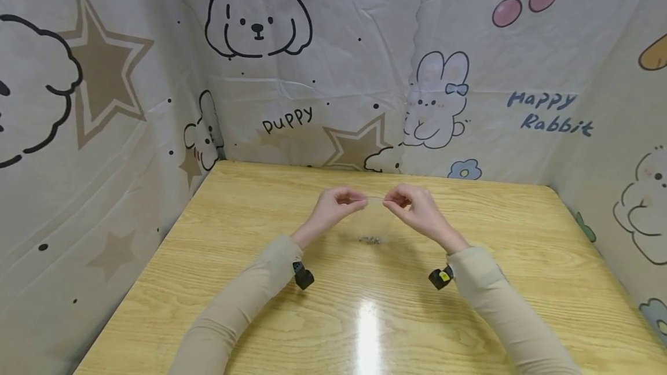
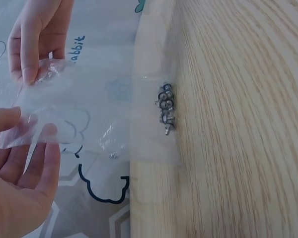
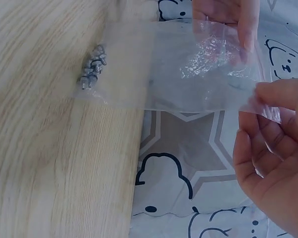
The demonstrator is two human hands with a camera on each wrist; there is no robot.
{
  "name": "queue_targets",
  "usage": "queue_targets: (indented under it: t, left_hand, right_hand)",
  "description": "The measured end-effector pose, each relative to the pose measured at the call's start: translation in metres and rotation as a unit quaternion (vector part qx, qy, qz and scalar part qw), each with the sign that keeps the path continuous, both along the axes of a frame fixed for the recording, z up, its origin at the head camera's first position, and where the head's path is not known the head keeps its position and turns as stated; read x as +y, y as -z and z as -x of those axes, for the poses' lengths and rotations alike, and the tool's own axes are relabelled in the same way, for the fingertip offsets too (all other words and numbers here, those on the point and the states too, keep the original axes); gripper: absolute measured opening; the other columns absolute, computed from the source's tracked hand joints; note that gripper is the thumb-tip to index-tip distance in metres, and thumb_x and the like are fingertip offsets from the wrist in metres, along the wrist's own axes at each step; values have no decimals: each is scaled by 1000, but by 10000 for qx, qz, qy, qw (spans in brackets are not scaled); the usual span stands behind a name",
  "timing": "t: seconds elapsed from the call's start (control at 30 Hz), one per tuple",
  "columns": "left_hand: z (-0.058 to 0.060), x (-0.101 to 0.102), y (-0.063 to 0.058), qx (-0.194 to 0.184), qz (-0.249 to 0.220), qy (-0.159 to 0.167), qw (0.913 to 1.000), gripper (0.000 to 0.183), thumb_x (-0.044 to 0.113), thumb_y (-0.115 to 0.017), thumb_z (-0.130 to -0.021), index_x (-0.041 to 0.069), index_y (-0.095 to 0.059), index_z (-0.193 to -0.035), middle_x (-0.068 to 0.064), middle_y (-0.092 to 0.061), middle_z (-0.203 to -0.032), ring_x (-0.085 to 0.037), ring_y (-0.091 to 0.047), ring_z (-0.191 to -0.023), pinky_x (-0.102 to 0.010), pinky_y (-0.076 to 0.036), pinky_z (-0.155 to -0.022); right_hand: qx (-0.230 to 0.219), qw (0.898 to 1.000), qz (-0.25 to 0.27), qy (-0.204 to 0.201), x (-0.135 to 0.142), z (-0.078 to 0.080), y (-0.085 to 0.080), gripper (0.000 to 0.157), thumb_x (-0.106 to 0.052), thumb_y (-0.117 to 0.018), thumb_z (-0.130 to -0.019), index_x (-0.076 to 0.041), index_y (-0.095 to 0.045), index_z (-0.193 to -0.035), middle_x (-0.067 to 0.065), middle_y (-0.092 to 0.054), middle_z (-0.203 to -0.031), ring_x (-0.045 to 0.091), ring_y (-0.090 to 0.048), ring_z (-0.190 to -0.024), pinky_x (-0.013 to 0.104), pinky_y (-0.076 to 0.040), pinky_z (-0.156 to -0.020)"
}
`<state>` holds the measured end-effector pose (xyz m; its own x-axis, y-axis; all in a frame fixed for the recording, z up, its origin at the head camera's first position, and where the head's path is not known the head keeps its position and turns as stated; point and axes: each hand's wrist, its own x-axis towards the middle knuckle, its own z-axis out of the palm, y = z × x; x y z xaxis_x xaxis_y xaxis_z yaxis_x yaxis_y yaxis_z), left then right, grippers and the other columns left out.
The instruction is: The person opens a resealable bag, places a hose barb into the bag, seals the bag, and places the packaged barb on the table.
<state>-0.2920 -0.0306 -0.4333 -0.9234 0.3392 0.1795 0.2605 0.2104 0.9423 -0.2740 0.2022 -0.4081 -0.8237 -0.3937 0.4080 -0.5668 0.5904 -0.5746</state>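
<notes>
Between the two hands hangs a clear plastic bag (image 3: 174, 64), its top edge level in the head view. My left hand (image 1: 336, 208) pinches one top corner between thumb and fingers. The opposite corner is pinched by my right hand (image 1: 417, 211). At the bottom of the bag lies a small cluster of silvery metal pieces (image 2: 166, 106), screw-like with dark rings; their exact kind is hard to tell. One tiny piece (image 2: 113, 155) shows apart from the cluster, near the bag's side edge. Whether the top is sealed cannot be made out.
The bag is above a wood-grain table (image 1: 250, 213). Printed cloth curtains (image 1: 365, 74) with cartoon animals stand behind the table and at both sides. Each wrist wears a small black camera, one at the left cuff (image 1: 303, 275) and one at the right (image 1: 440, 277).
</notes>
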Motion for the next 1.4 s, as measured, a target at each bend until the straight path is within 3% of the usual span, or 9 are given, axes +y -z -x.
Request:
queue_targets:
  t: [0.27,0.53,0.93,1.17,1.4]
  left_hand:
    - [1,4,0,-44,-85,-69,9999,24,24,-75,-89,10,-75,-108,-9,-76,-106,-13,-72,-92,-29,-59,-85]
    - [0,6,-2,164,-81,-71,9998,18,19,-73,-91,6,-75,-102,-14,-76,-101,-21,-74,-88,-28,-60,-82]
    - [-1,11,-4,-1,-29,3,10000,20,19,-73,-91,5,-74,-105,-14,-76,-104,-22,-74,-94,-32,-61,-86]
    - [-1,14,-6,47,50,41,10000,19,17,-72,-91,3,-73,-104,-17,-76,-105,-25,-75,-94,-30,-61,-82]
    - [0,9,-5,132,-2,119,9998,18,16,-69,-94,4,-74,-106,-16,-76,-104,-19,-74,-90,-41,-61,-87]
  right_hand:
    - [113,9999,50,-61,-3,-1,0,5,-9,-69,-92,-5,-70,-93,7,-71,-85,11,-62,-74,21,-56,-68]
    - [206,9997,82,-66,-8,0,0,5,-9,-71,-91,-5,-72,-93,7,-71,-85,9,-61,-73,20,-55,-68]
    - [122,9999,82,-46,-15,0,1,6,-12,-71,-91,-6,-72,-94,6,-73,-87,11,-63,-76,21,-54,-70]
    - [380,9992,27,-145,-19,1,2,6,-12,-70,-93,-6,-72,-93,7,-73,-88,15,-64,-76,26,-54,-69]
    - [476,9988,-31,-148,-16,1,3,6,-10,-67,-94,-7,-71,-96,6,-73,-89,14,-63,-76,24,-53,-68]
